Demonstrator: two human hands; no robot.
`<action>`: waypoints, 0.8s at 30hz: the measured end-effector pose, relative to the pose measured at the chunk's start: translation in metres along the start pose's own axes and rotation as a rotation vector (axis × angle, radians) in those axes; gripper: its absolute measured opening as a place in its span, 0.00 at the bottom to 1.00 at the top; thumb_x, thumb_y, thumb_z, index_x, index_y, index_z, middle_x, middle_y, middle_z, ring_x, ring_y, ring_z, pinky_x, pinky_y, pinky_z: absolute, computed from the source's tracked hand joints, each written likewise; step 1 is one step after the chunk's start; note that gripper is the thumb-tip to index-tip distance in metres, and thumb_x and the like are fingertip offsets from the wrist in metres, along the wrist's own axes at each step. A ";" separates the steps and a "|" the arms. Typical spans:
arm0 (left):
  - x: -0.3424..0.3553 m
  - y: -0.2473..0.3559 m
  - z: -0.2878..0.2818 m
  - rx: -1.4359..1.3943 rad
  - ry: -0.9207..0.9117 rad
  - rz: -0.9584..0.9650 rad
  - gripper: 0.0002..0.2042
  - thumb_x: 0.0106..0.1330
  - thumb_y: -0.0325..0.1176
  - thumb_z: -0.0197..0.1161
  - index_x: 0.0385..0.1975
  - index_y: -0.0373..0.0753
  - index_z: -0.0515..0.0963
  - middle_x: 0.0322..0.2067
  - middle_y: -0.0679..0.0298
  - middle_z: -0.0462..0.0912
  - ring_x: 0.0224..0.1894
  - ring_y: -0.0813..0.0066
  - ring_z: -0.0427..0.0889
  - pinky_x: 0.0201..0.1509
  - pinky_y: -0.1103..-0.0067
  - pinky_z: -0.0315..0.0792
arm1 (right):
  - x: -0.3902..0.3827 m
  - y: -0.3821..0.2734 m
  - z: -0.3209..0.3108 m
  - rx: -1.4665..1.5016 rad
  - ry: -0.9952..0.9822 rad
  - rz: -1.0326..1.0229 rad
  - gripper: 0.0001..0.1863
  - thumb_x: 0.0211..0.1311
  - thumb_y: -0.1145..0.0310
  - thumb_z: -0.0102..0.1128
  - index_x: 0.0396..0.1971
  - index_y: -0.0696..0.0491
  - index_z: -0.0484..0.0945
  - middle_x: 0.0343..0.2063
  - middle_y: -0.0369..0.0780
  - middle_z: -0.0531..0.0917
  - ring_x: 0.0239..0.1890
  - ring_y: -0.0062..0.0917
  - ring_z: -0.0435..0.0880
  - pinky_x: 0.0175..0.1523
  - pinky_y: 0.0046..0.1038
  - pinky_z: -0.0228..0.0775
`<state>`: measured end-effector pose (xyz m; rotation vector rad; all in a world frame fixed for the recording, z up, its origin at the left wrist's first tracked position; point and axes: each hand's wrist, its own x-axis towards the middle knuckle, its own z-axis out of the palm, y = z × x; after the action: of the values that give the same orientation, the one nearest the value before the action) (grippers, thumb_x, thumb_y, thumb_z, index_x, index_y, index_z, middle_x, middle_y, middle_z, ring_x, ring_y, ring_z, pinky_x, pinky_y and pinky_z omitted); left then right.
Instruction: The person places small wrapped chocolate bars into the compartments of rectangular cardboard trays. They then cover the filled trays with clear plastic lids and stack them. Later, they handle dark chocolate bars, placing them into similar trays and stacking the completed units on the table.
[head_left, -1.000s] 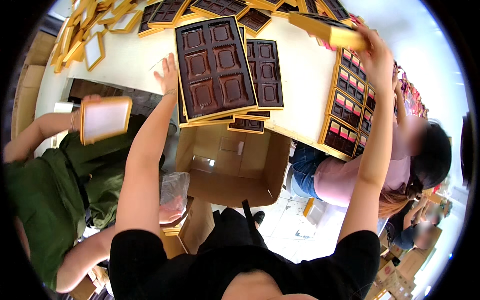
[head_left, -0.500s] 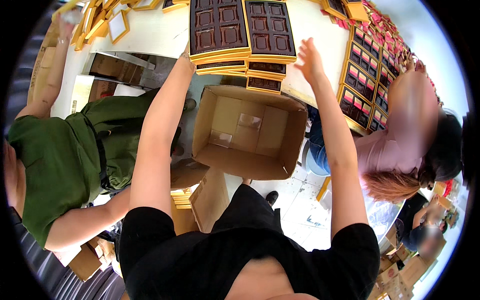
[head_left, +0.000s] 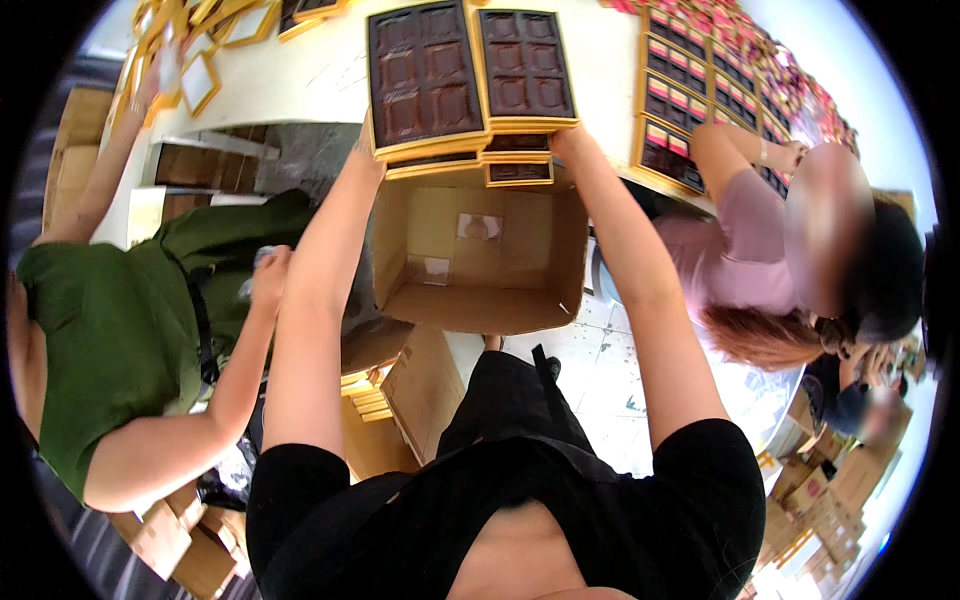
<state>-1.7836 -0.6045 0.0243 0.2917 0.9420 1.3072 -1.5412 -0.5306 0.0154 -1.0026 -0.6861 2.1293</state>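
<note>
Two side-by-side stacks of shallow gold-edged boxes with dark brown trays, each moulded with several square compartments, stand at the table's near edge: a left stack (head_left: 425, 75) and a right stack (head_left: 526, 65). My left hand (head_left: 370, 145) is against the left stack's outer side, its fingers mostly hidden by the boxes. On the opposite side, my right hand (head_left: 568, 142) grips the right stack's near corner, fingertips out of sight behind it. Just below the stacks, an open cardboard carton (head_left: 480, 250) faces up, with clear tape on its inner walls.
A person in green (head_left: 120, 350) works at my left, one in pink (head_left: 745, 235) at my right. Filled boxes (head_left: 675, 110) lie in rows on the right of the table (head_left: 320, 85). Gold frames (head_left: 200, 80) pile up far left. Another carton (head_left: 420, 385) stands lower left.
My right hand has moved in from the right onto the right stack's side. The view has shifted slightly. The person in green has brought one hand up beside my left forearm.
</note>
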 end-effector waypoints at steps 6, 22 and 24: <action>-0.018 -0.030 0.008 -0.050 -0.002 -0.042 0.36 0.68 0.64 0.38 0.66 0.42 0.58 0.62 0.55 0.65 0.63 0.64 0.66 0.63 0.64 0.63 | -0.052 -0.017 -0.009 -0.082 0.002 0.206 0.22 0.69 0.53 0.44 0.52 0.52 0.74 0.43 0.41 0.81 0.42 0.29 0.82 0.43 0.38 0.78; -0.119 -0.122 0.026 -0.145 -0.009 -0.126 0.36 0.68 0.65 0.39 0.65 0.41 0.60 0.60 0.55 0.68 0.60 0.66 0.69 0.60 0.67 0.66 | -0.178 0.050 -0.071 0.170 0.191 0.033 0.20 0.69 0.54 0.45 0.54 0.48 0.74 0.50 0.37 0.80 0.49 0.28 0.79 0.55 0.36 0.72; -0.134 -0.136 0.028 -0.143 -0.005 -0.143 0.36 0.68 0.65 0.39 0.64 0.41 0.61 0.59 0.55 0.69 0.59 0.66 0.70 0.60 0.68 0.67 | -0.200 0.063 -0.085 0.233 0.236 0.053 0.19 0.70 0.57 0.45 0.54 0.49 0.73 0.51 0.37 0.79 0.50 0.28 0.79 0.54 0.35 0.73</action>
<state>-1.6654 -0.7560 0.0076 0.1144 0.8448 1.2341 -1.3995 -0.7065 0.0141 -1.1276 -0.2930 2.0367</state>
